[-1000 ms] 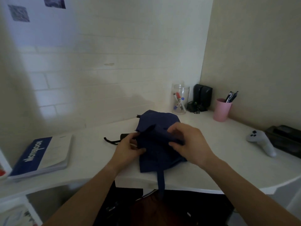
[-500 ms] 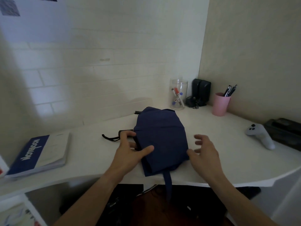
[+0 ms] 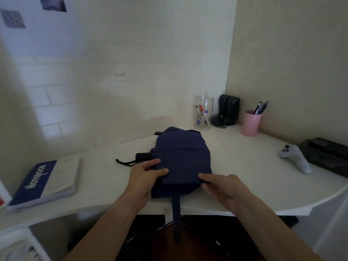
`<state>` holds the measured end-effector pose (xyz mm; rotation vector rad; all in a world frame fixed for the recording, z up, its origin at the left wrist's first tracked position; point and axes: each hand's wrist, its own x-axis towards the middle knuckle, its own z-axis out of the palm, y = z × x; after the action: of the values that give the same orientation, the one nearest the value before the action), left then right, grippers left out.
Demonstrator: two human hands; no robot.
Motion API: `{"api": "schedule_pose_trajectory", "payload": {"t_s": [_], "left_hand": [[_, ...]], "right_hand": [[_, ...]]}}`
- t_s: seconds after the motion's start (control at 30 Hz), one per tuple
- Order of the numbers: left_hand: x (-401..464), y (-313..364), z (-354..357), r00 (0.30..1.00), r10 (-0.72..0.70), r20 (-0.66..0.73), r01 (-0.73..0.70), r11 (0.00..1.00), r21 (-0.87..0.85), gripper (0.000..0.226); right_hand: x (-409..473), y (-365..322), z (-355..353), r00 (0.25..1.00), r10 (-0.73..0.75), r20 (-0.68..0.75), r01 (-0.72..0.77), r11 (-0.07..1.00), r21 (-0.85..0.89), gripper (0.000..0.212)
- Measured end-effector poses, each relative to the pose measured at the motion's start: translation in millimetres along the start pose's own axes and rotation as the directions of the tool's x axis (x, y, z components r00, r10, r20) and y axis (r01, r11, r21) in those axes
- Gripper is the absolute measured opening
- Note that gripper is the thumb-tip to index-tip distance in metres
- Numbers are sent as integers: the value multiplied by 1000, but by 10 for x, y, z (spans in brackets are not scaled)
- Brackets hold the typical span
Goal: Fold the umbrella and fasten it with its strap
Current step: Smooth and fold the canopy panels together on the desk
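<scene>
Head view: both hands, left (image 3: 146,178) and right (image 3: 223,187), each pinching the near fold of the navy umbrella (image 3: 181,159).

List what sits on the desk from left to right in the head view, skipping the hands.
Notebook → umbrella handle → navy umbrella → clear jar of markers → black speakers → pink pen cup → white game controller → dark case at the right edge.

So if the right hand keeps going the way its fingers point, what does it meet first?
The right hand points left, already touching the umbrella at its near edge; beyond the fabric, probably the left hand.
</scene>
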<state>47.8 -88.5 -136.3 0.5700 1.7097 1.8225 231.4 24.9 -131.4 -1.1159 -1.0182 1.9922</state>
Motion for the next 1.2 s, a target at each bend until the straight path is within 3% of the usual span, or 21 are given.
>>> {"api": "schedule_pose_trajectory", "payload": {"t_s": [0.07, 0.2, 0.3, 0.4, 0.47, 0.8, 0.93, 1.07, 1.2], "left_hand": [[-12, 4, -31, 999, 33, 3, -33, 997, 76, 50], [-62, -27, -109, 997, 82, -15, -78, 981, 179, 65], [-111, -30, -170, 992, -95, -85, 101, 993, 59, 75], [-244, 72, -216, 957, -289, 28, 285, 955, 83, 44], [-282, 78, -230, 941, -327, 90, 316, 941, 119, 44], [-90, -74, -98, 947, -247, 208, 238, 969, 67, 38], [19, -47, -87, 921, -280, 271, 297, 955, -23, 40], [146, -9, -19, 896, -292, 333, 366, 912, -186, 37], [234, -6, 72, 900, -253, 355, 343, 913, -219, 33]], "right_hand": [[-1, 17, 42, 1000, 1, -16, -2, 996, -85, 37], [0, 87, 68, 999, -27, 17, 30, 979, -200, 19], [-44, 107, 78, 997, 15, 75, -10, 998, -67, 20], [-101, 78, 98, 986, 67, 154, -76, 996, 56, 15], [-119, 67, 110, 983, 74, 170, -85, 995, 59, 15], [-105, 103, 75, 994, -31, 102, 55, 969, -242, 31], [-80, 135, -19, 992, -76, 104, 108, 928, -356, 30], [-64, 171, -7, 988, -100, 114, 132, 936, -327, 43], [14, 155, 30, 991, -110, 74, 122, 975, -188, 26]]}}
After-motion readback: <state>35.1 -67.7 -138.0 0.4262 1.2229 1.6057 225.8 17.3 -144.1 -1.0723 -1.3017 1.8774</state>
